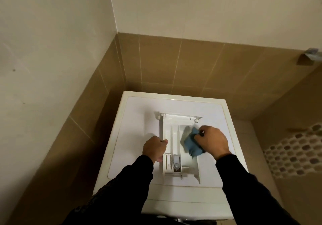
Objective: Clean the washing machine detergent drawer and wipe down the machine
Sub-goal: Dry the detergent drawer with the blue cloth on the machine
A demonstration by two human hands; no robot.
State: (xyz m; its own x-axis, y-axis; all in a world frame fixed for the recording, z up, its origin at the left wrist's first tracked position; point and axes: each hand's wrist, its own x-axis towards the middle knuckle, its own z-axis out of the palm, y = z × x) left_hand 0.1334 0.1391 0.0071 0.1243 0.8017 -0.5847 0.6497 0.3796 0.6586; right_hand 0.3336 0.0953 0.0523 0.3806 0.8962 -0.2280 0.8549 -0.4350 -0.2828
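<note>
half the blue cloth (190, 142) blurred

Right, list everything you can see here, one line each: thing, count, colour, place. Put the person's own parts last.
white plastic detergent drawer: one, white, lying out on top of the machine, compartments facing up.
white washing machine: one, white, set in the corner, seen from above.
blue cleaning cloth: one, blue, bunched in the drawer's right compartment.
brown wall tiles: many, brown, lower walls behind and beside the machine.
cream painted wall: cream, above the tiles.
patterned mat: one, white with dark openings, at right; blurred.
left hand: one, black sleeve, grips the drawer's left wall.
right hand: one, black sleeve, grips the cloth.
</note>
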